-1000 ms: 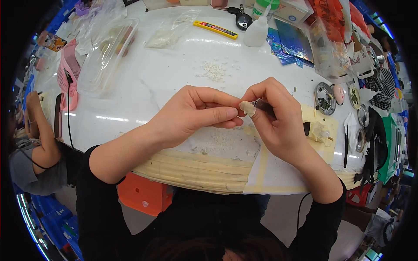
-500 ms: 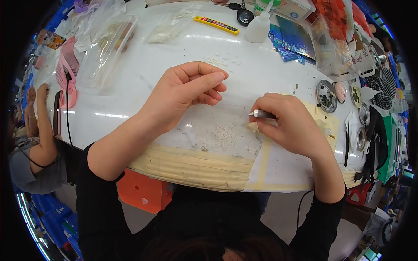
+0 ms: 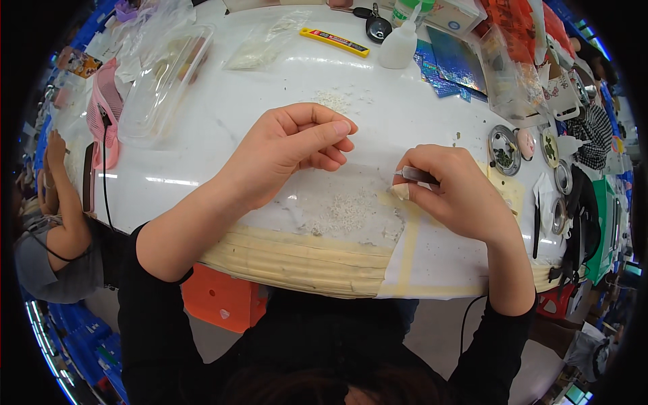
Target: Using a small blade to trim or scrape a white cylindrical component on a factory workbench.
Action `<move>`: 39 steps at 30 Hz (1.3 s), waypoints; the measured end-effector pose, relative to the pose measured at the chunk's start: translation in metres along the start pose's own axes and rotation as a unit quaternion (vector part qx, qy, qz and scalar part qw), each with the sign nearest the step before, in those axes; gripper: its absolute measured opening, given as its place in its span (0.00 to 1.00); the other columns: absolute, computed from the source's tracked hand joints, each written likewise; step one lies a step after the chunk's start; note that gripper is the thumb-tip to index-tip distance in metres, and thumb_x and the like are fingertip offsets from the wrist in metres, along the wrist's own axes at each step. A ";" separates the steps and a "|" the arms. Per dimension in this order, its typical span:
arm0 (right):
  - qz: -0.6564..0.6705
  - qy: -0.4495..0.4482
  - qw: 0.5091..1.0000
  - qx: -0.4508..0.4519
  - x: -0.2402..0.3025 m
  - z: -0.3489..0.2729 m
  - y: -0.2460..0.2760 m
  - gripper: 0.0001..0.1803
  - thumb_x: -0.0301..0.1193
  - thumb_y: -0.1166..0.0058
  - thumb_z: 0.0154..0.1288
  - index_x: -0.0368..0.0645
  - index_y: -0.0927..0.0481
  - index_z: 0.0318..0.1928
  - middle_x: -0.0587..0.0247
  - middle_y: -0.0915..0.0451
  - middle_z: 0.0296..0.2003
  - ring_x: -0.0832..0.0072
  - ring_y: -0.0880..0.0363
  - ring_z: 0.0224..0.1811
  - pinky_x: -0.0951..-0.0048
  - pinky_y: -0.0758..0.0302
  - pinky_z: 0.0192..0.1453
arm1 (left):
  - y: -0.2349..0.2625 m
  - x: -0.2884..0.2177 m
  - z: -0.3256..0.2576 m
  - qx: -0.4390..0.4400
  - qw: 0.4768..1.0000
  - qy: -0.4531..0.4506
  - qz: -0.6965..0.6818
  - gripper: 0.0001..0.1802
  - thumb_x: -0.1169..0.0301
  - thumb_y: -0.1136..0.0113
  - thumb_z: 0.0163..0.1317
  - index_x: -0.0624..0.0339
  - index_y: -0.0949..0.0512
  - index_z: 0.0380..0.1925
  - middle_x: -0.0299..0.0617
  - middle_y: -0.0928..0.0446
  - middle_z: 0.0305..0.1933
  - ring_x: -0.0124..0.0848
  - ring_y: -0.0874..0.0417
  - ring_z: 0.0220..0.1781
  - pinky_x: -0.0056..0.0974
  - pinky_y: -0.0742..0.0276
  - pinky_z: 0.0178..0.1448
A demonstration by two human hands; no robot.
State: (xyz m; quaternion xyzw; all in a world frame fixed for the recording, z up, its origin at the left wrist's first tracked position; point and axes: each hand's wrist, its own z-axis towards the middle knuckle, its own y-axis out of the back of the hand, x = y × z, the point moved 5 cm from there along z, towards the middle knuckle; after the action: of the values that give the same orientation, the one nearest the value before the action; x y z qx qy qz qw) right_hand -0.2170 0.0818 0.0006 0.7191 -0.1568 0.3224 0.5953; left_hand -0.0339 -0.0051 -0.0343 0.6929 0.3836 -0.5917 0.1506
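My left hand [image 3: 290, 142] is held over the table with its thumb and index finger pinched together. Anything between those fingertips is too small to make out. To its right, my right hand [image 3: 452, 189] grips slim metal tweezers [image 3: 420, 176], their tip pointing left toward my left fingers. A pale finger cot [image 3: 401, 192] covers the tip of my right thumb. A gap separates the two hands. Below and between them, a heap of tiny white pieces [image 3: 345, 212] is spread near the table's front edge. More small white pieces [image 3: 334, 99] lie beyond my left hand.
A yellow cutter knife [image 3: 334, 42], a white squeeze bottle [image 3: 399, 47] and car keys [image 3: 379, 27] are at the back. A clear plastic box [image 3: 165, 84] stands left. Round metal dishes [image 3: 505, 150] sit right. Tape covers the front edge [image 3: 297, 260]. Another person's arm [image 3: 71, 209] is far left.
My left hand has shifted slightly right and nearer to me. My right hand has edged right with the tweezers, now turned a little. The other person's hand at far left has moved.
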 end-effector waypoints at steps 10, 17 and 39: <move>-0.082 0.008 0.997 0.006 0.000 -0.002 -0.013 0.07 0.21 0.45 0.55 0.36 0.24 0.37 0.54 0.22 0.32 0.55 0.23 0.35 0.60 0.28 0.40 | 0.000 0.001 0.000 0.012 1.000 0.007 -0.012 0.10 0.67 0.41 0.69 0.61 0.19 0.44 0.36 0.18 0.36 0.21 0.18 0.36 0.26 0.21 0.43; 0.014 0.037 0.996 -0.076 -0.001 0.003 -0.008 0.09 0.19 0.47 0.57 0.37 0.26 0.39 0.58 0.27 0.28 0.67 0.28 0.28 0.69 0.31 0.34 | -0.011 0.006 -0.002 0.058 0.997 0.048 0.005 0.11 0.70 0.41 0.68 0.64 0.20 0.48 0.41 0.17 0.40 0.23 0.16 0.39 0.27 0.19 0.47; 0.178 0.095 0.958 -0.203 0.024 0.004 -0.007 0.12 0.16 0.43 0.57 0.39 0.16 0.41 0.64 0.22 0.32 0.82 0.26 0.26 0.80 0.31 0.30 | -0.014 0.002 -0.008 0.058 0.997 0.027 -0.041 0.06 0.73 0.36 0.65 0.65 0.20 0.37 0.42 0.17 0.35 0.24 0.17 0.34 0.26 0.19 0.39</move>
State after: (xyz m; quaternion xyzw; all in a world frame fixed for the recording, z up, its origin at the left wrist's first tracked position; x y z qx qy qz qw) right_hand -0.1941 0.0833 0.0107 0.5098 -0.2875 0.4512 0.6737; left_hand -0.0387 0.0099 -0.0305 0.7001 0.3802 -0.5997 0.0753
